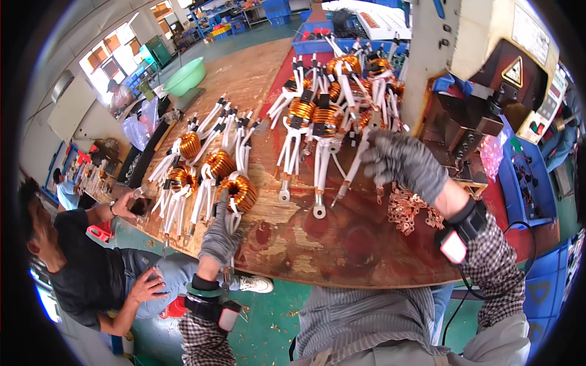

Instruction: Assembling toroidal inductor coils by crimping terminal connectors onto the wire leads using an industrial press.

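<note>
- Toroidal coil (245, 194) is sitting at the fingers of the left hand (221, 243), which are touching it; whether they're gripping, I cannot tell.
- Right hand (410, 162): fingers are hanging half-curled beside a white lead (354, 169); grip unclear.
- Between both hands' fingers, ring terminals (319, 211) are already capping some leads; loose copper terminals (408, 210) are seemingly awaiting fitting.
- Rightward, a warning triangle (513, 71) and illegible white label (530, 32) are showing.

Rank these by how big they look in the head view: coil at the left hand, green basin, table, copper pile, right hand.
1. Table
2. Right hand
3. Copper pile
Unranked, smallest: green basin and coil at the left hand; they look close in size.
</note>
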Demonstrator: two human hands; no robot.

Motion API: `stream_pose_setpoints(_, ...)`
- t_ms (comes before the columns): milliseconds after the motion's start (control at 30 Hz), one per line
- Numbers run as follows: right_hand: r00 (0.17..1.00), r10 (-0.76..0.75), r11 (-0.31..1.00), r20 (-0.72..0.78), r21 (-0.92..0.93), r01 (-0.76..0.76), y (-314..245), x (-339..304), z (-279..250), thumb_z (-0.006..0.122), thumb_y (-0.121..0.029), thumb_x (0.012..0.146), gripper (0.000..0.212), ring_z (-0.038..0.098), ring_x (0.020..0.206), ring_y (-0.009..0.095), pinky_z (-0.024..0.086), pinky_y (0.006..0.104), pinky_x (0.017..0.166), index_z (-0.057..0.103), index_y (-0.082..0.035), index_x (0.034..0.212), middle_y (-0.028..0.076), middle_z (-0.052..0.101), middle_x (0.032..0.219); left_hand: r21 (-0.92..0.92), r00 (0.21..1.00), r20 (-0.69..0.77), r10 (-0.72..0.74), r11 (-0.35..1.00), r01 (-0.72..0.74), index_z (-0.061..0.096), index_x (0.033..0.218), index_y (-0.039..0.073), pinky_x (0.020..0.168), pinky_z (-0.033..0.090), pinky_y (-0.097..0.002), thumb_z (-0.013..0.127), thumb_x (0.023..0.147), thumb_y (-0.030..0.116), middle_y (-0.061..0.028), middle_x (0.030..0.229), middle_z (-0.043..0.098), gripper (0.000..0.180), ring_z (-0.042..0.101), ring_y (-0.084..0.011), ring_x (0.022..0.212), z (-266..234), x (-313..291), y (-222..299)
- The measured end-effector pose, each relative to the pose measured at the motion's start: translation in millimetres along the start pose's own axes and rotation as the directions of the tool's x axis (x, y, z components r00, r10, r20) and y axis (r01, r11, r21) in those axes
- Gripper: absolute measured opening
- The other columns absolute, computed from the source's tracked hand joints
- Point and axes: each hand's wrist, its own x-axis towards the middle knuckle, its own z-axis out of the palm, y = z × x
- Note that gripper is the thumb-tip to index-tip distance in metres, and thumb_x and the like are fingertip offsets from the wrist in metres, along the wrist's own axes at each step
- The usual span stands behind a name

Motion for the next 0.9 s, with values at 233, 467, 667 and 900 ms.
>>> stream_pose_setpoints(233,0.903,0.29,0.901,0.315,-0.408,-0.147,17.4,-63.6,15.5,0.055,-0.031,0.082,0.042,0.06,0.071,0.014,0.05,0.0239,0.059,0.047,-0.001,0.111,0.009,0.06,0.087,-0.791,0.938,-0.146,-0.315,0.606,0.08,0.007,0.136,0.009,0.081,0.04,-0.0232,0.04,0.066,-0.017,-0.0094,0.133,0.025,0.082,0.038,-0.0193,0.113,2.9,-39.2,68.6)
stream_pose_setpoints(467,0.919,-0.069,0.962,0.389,-0.219,0.165,64.7,-60.1,87.2,0.061,-0.044,0.072,0.06,0.053,0.088,0.022,0.042,0.0322,0.076,0.045,0.001,0.109,0.014,0.055,0.092,-0.411,0.761,-0.648,-0.012,0.847,-0.337,0.012,0.134,0.001,0.097,0.029,-0.0373,0.063,0.072,0.013,-0.0157,0.133,0.024,0.081,0.032,-0.0271,0.118,40.6,-48.7,169.3)
stream_pose_setpoints(667,0.862,-0.506,0.658,0.024,-0.636,0.404,52.3,-70.2,126.6,0.058,-0.032,0.072,0.044,0.055,0.082,0.036,0.043,0.0412,0.072,0.049,0.0,0.102,0.021,0.056,0.089,-0.132,0.723,-0.685,0.091,0.96,-0.245,0.011,0.131,-0.005,0.101,0.018,-0.044,0.064,0.069,0.034,-0.0213,0.136,0.017,0.09,0.019,-0.034,0.126,60.8,-52.9,210.8)
stream_pose_setpoints(900,0.542,-0.612,-0.319,0.576,-0.807,0.497,21.2,-132.3,49.5,0.055,-0.017,0.069,0.038,0.051,0.049,0.027,0.04,0.0355,0.043,0.048,-0.004,0.104,0.009,0.048,0.054,-0.51,0.855,-0.373,0.361,0.69,-0.514,0.043,0.11,-0.008,0.077,0.039,-0.0374,0.06,0.074,0.042,-0.0201,0.104,0.047,0.064,0.05,-0.0256,0.094,45.7,-66.8,181.3)
